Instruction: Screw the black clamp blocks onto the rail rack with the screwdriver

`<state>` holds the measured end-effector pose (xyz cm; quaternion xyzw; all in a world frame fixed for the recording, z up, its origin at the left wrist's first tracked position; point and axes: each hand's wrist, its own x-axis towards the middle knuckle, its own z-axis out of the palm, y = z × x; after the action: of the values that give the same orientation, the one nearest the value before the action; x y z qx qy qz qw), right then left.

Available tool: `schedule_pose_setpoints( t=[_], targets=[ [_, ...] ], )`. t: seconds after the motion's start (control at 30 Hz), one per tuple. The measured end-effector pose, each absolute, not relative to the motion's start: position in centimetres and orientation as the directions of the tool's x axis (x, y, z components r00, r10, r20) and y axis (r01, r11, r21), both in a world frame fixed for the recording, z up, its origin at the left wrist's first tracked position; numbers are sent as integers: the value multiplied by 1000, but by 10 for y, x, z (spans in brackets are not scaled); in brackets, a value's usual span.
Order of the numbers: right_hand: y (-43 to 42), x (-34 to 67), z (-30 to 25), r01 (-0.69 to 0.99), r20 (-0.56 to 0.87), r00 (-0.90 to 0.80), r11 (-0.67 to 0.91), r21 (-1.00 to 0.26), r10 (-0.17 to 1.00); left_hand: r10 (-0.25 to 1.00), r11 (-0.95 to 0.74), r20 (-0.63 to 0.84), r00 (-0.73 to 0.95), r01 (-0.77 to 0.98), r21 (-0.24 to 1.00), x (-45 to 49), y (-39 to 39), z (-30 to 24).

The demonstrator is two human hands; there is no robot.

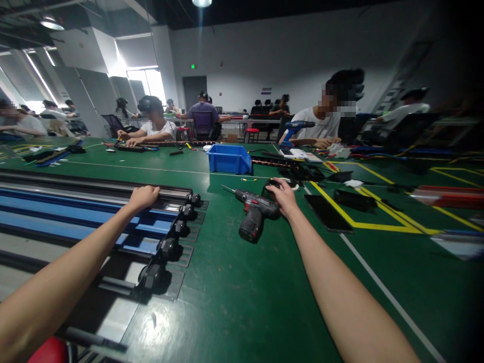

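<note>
My left hand (145,197) lies closed over the rearmost long black bar (174,192) in a row of bars at the left; its fingertips are hidden. Blue and grey long bars (94,214) in this row end in chunky black caps (153,277). My right hand (283,194) is closed on a black rounded item (269,185), partly hidden by the fingers, whose kind I cannot make out. Just left of that hand, a black-and-red cordless drill (253,212) lies on its side, its bit pointing left.
On the green table (227,302), a blue bin (230,159) stands behind the drill. A black flat panel (328,213) lies right, near yellow tape lines (333,204). A co-worker (317,123) sits across the table, near a blue drill (295,131); another person (153,123) works farther left.
</note>
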<state>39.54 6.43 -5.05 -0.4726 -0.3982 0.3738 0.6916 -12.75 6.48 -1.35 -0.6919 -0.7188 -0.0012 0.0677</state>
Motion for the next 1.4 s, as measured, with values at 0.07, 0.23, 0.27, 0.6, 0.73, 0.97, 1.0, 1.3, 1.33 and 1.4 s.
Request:
schedule_pose_setpoints(
  t=[0.07, 0.23, 0.27, 0.6, 0.73, 0.97, 1.0, 1.3, 1.33, 1.4],
  targets=[
    [62, 398, -55, -147, 210, 377, 282, -948, 902, 995, 36, 95, -26, 995, -96, -127, 64, -13],
    [59, 400, -55, -197, 166, 350, 246, -949, 922, 997, 35, 77, -26, 992, -122, -125, 63, -11],
    [59, 400, -54, -203, 157, 340, 236, -950, 927, 997, 34, 74, -25, 991, -129, -125, 63, -11],
    [58, 400, -51, -298, 62, 318, 162, -941, 946, 997, 26, 70, -16, 989, -145, -125, 63, -12],
    [57, 402, -52, -315, 38, 318, 143, -938, 947, 997, 10, 73, 2, 988, -154, -126, 63, -12],
    [53, 400, -47, -326, 6, 332, 121, -938, 943, 996, -18, 82, 34, 981, -196, -126, 62, -13],
    [52, 400, -47, -325, 5, 333, 120, -938, 943, 996, -11, 83, 27, 982, -189, -126, 62, -13],
    [58, 402, -51, -345, 23, 334, 145, -927, 942, 997, -11, 76, 25, 983, -181, -128, 64, -15],
    [58, 403, -52, -350, 26, 335, 150, -925, 942, 997, -9, 77, 22, 985, -171, -128, 64, -15],
    [59, 403, -53, -352, 26, 337, 151, -924, 941, 996, 3, 84, 9, 990, -143, -127, 64, -15]
  ],
)
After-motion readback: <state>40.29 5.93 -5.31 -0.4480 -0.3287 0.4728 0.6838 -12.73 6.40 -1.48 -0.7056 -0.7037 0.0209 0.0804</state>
